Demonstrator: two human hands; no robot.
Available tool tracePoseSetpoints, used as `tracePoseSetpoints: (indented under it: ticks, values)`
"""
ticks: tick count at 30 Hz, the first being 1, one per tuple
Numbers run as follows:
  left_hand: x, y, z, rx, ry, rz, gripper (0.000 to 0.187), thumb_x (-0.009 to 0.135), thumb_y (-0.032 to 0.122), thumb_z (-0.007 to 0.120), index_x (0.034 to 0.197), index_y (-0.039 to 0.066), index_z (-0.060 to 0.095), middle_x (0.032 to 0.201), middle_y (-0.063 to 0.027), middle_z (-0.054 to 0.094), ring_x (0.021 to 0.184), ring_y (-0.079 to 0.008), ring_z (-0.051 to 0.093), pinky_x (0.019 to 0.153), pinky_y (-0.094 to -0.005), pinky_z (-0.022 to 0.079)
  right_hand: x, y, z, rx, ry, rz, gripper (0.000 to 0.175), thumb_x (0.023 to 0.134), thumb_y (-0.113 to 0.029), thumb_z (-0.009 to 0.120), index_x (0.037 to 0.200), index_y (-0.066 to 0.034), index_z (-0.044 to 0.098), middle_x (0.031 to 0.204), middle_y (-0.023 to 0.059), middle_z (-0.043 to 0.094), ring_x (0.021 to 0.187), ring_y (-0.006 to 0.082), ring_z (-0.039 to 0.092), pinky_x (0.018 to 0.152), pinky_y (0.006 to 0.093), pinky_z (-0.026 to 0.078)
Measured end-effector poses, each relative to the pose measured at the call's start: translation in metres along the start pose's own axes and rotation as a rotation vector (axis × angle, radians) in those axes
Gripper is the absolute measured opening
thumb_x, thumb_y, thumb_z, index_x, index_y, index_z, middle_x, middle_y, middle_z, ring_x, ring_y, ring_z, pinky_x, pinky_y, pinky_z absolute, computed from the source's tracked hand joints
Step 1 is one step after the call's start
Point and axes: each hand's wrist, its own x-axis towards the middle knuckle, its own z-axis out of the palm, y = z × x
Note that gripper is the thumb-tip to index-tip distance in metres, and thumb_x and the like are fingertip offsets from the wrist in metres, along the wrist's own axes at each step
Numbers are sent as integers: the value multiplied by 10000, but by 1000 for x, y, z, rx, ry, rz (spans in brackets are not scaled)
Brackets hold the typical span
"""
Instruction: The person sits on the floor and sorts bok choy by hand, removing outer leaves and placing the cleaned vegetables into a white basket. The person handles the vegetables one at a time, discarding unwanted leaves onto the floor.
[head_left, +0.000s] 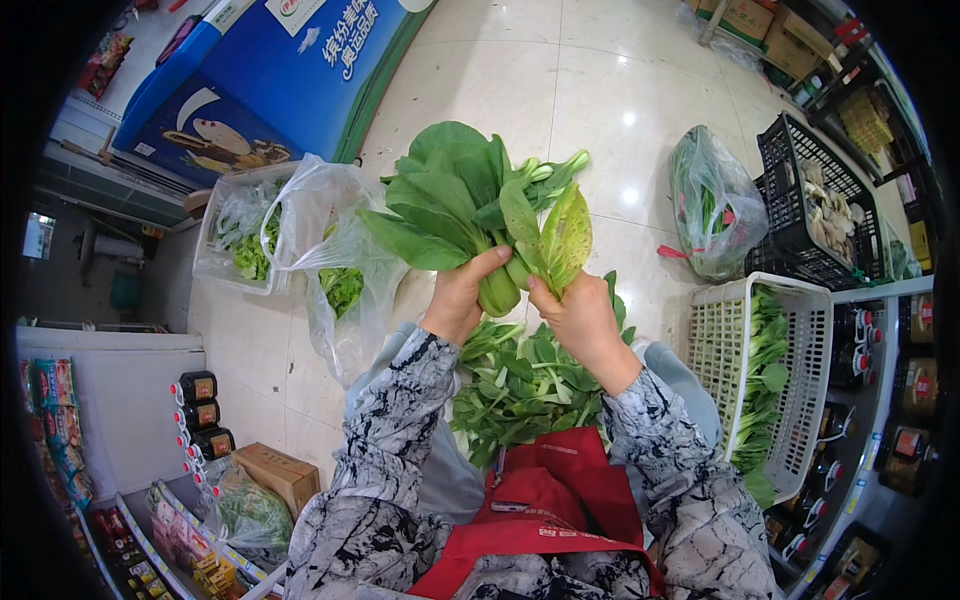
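Note:
Near the middle of the view, my left hand (466, 294) grips a head of bok choy (450, 187) by its pale stem base, its dark green leaves fanning up and left. My right hand (581, 311) is closed on a yellowing, spotted leaf (566, 240) and a greener leaf beside it, close to the head's right side. Behind the held greens, more bok choy (559, 176) with pale stems shows, partly hidden. Below my hands, a heap of loose leafy greens (525, 382) lies on the floor between my legs, above the red apron (555, 487).
A white plastic crate (806, 375) of bok choy stands at right, below a black crate (787, 150) of mushrooms and a bagged bundle of greens (709, 202). At left are an open plastic bag (337, 225), a white box (206, 240) of greens and a blue freezer (300, 90).

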Motion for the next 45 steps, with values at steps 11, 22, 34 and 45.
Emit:
tracePoseSetpoints:
  ticks: [11, 22, 34, 45]
  values:
    - [3, 2, -5, -197, -108, -147, 333, 789, 92, 555, 1109, 38, 479, 978, -79, 564, 950, -202, 558, 830, -383, 478, 3, -1, -9, 686, -92, 332, 166, 763, -54, 539, 915, 8, 516, 653, 109, 605, 590, 136, 610, 482, 265, 479]
    - [10, 14, -34, -732, -574, -10, 427, 692, 151, 639, 1084, 110, 475, 843, -5, 530, 867, -197, 537, 892, -424, 413, -8, 11, -40, -449, -1105, -49, 343, 707, -141, 598, 1021, -23, 526, 792, 160, 626, 740, 321, 617, 683, 376, 502]
    - [9, 10, -25, -350, -425, -114, 441, 711, 129, 640, 1116, 64, 480, 958, -72, 556, 961, -245, 530, 917, -417, 408, -3, -6, -23, 462, -208, 119, 216, 787, -156, 657, 930, -16, 575, 701, 48, 596, 586, 109, 553, 562, 246, 449]
    - [14, 1, -16, -369, -316, -180, 562, 836, 191, 522, 1315, -11, 307, 1299, -208, 412, 1217, -313, 402, 1049, -421, 293, 2, 3, -20, 995, -197, 325, 271, 889, -107, 516, 1119, 36, 499, 848, 98, 623, 638, 124, 571, 570, 247, 468]
